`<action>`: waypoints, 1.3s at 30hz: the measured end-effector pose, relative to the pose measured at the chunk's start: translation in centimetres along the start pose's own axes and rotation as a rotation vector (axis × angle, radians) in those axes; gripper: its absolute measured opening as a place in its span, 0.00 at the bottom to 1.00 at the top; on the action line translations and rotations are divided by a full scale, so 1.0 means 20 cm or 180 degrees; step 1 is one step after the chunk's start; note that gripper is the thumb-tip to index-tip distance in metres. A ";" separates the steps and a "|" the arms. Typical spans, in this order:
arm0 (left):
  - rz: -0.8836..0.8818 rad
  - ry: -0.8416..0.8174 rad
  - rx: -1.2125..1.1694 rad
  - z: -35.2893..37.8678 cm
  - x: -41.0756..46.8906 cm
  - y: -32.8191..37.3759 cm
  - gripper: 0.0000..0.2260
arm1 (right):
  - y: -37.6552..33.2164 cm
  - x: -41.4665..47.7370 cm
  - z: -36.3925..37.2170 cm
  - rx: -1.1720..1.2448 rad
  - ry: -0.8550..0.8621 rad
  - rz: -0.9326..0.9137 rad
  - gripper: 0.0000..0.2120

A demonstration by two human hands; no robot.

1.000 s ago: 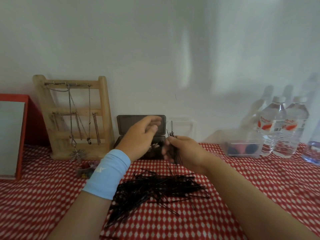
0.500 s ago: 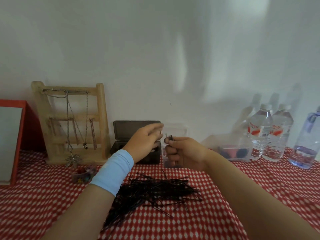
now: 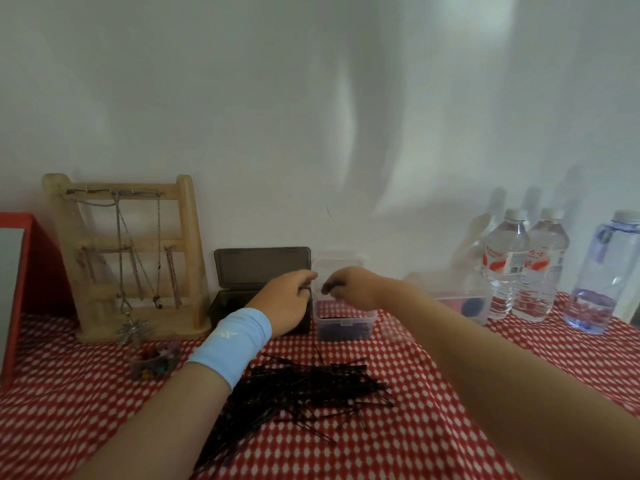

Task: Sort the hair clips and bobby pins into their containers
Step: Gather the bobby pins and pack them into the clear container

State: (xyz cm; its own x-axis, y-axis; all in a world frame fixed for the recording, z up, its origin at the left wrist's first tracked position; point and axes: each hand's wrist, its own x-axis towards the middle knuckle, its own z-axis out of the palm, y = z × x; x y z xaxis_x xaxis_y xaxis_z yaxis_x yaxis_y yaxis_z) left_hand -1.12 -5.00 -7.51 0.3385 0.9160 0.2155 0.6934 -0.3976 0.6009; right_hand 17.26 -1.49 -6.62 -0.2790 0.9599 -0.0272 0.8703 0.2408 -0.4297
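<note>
A heap of black bobby pins [image 3: 301,386] lies on the red checked cloth in front of me. My right hand [image 3: 356,287] pinches a small bunch of bobby pins over the small clear container [image 3: 372,318], which holds more black pins. My left hand [image 3: 287,303], with a light blue wristband, hovers over the dark box [image 3: 259,268] whose lid stands open. Its fingers are curled and pinch something small and dark, apparently a bobby pin. A small clear tub of coloured hair clips [image 3: 154,362] stands to the left of the heap.
A wooden jewellery stand [image 3: 183,216] with chains stands at the back left beside a red-framed mirror [image 3: 14,289]. At the back right are another clear box [image 3: 464,299], two water bottles [image 3: 526,265] and a bluish bottle [image 3: 609,278]. A white wall rises close behind.
Both hands have moved away from me and lower, from above the heap to over the dark box and the clear container. The view has tilted a little to the right.
</note>
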 end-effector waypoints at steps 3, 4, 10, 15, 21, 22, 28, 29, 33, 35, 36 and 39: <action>0.0005 -0.0145 0.0293 0.04 0.02 -0.01 0.21 | 0.02 -0.01 0.00 -0.0296 -0.0298 -0.0026 0.21; -0.0006 -0.0203 0.0327 0.05 0.02 -0.01 0.21 | 0.04 -0.02 -0.01 -0.0139 -0.0188 -0.0057 0.21; 0.0163 -0.0657 0.0840 0.12 0.07 -0.01 0.20 | 0.19 -0.12 -0.10 0.0169 0.0456 0.0127 0.14; 0.0363 -0.0925 0.1270 0.24 0.09 0.05 0.20 | 0.24 -0.15 -0.04 -0.0602 0.0363 0.0162 0.13; 0.0158 -0.1032 0.1419 0.26 0.14 0.07 0.16 | 0.24 -0.07 0.01 -0.1208 0.0400 0.0236 0.12; 0.0194 -0.1000 0.1375 0.27 0.15 0.05 0.17 | 0.23 -0.05 0.03 -0.1274 0.0363 0.0291 0.12; 0.0110 -0.0899 0.0975 0.28 0.16 0.01 0.25 | 0.25 -0.03 0.01 -0.1380 0.0346 0.0292 0.11; 0.0115 -0.0905 0.1021 0.28 0.16 0.01 0.26 | 0.25 -0.04 -0.01 -0.1424 0.0370 0.0297 0.11; 0.0166 -0.0801 0.1160 0.31 0.15 0.00 0.26 | 0.25 -0.09 -0.10 -0.1622 0.0595 0.0407 0.10; 0.0120 -0.0745 0.0959 0.31 0.15 -0.01 0.28 | 0.23 -0.11 -0.14 -0.1410 0.0654 0.0464 0.10; 0.0128 -0.0659 0.0711 0.31 0.15 -0.01 0.28 | 0.21 -0.11 -0.15 -0.1244 0.0691 0.0460 0.09; 0.0160 -0.0120 -0.0076 0.25 0.12 -0.02 0.24 | 0.16 -0.12 -0.11 -0.0885 0.0698 0.0360 0.09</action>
State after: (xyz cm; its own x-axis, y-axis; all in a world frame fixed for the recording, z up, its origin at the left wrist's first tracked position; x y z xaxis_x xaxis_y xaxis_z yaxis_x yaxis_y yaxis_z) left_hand 2.62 -2.88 -11.08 0.3967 0.8920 0.2170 0.6598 -0.4414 0.6082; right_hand 21.71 -2.67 -5.91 -0.1075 0.9834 0.1464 0.9760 0.1324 -0.1727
